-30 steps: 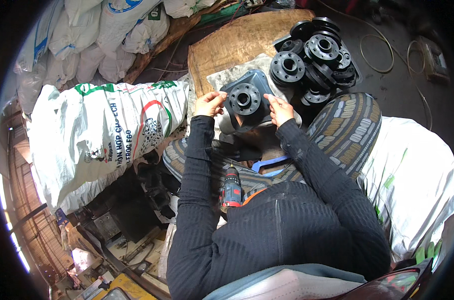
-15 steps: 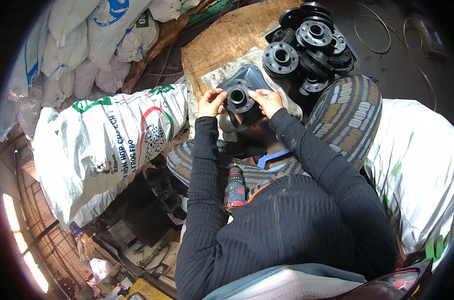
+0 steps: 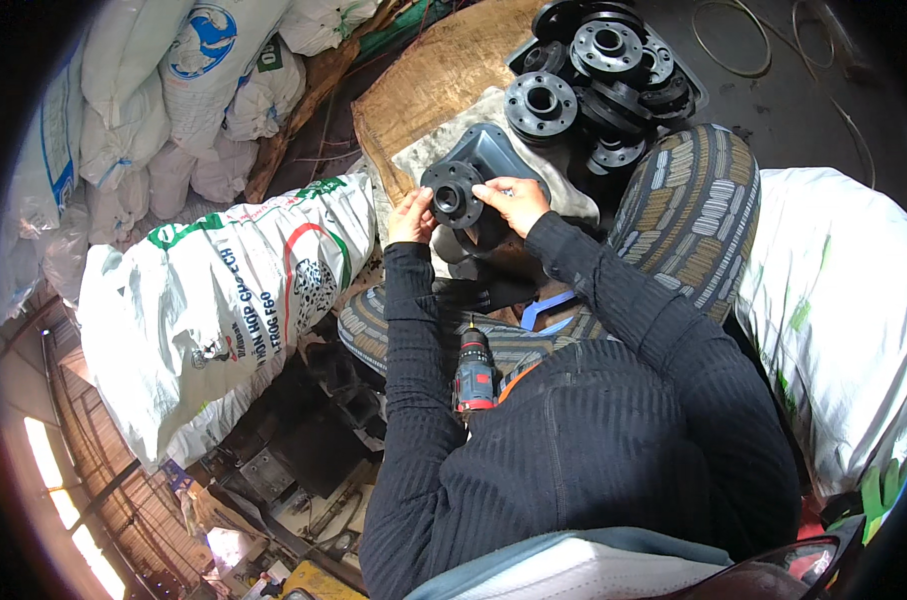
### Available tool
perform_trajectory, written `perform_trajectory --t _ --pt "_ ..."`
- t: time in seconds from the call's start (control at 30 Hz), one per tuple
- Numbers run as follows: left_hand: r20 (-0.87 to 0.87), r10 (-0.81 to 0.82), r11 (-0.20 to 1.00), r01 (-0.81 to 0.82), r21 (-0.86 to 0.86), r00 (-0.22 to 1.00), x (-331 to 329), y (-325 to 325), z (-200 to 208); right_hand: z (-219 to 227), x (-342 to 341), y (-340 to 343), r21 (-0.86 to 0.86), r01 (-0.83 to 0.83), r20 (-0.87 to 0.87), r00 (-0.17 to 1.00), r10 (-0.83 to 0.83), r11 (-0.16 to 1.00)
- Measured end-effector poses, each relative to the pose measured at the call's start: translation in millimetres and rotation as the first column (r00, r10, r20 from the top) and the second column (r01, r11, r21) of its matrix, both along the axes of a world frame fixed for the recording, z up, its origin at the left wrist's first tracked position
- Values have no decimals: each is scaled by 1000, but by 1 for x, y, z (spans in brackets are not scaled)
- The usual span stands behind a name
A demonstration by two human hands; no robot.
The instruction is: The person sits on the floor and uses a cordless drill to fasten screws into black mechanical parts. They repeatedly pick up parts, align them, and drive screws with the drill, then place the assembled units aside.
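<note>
Between both hands I hold a round black flange [image 3: 466,178] with a raised centre ring and bolt holes around its rim. My left hand [image 3: 411,216] pinches its left edge. The thumb and fingers of my right hand [image 3: 517,204] grip its right side. Just beyond and beneath the flange is a dark grey tray-like part [image 3: 501,147], its lower portion partly covered by my hands. Several similar flanges [image 3: 609,48] are piled at the far right, with one flange [image 3: 541,104] at the pile's near left. A cordless drill [image 3: 475,372] lies by my lap.
A wooden board [image 3: 424,75] and a pale cloth [image 3: 421,155] lie under the work spot. A large printed white sack [image 3: 224,290] stands at left, another white sack [image 3: 829,320] at right. More sacks [image 3: 124,120] are stacked far left. A thin hose [image 3: 764,50] coils on the floor.
The flange in my hands has turned, tilting its face toward the left. Both hands still grip it. The whole view has shifted slightly.
</note>
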State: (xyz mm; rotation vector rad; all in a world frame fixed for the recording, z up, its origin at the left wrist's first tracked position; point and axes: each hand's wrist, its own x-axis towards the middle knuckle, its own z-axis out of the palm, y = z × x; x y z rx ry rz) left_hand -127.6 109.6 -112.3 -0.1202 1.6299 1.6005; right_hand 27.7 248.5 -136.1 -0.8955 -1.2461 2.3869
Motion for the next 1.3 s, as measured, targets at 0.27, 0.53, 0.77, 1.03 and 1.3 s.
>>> perform_trajectory --t 0.27,0.53,0.77,1.03,1.3 --pt "19 8 998 -9 68 1000 4 -1 -9 -4 4 3 92 -50 103 994 41 994" --pt "-15 30 998 -29 49 999 4 2 -8 -15 3 2 162 -82 164 985 55 983" --pt "-72 30 1000 -31 -4 997 2 -9 -26 -7 2 6 231 -94 293 956 23 968" --pt "-425 -94 982 14 -188 900 13 11 -25 -18 -1 10 323 -71 332 942 -43 944" --pt "-604 -451 869 171 -464 657 23 -28 12 -10 -2 11 326 -148 330 943 34 934"
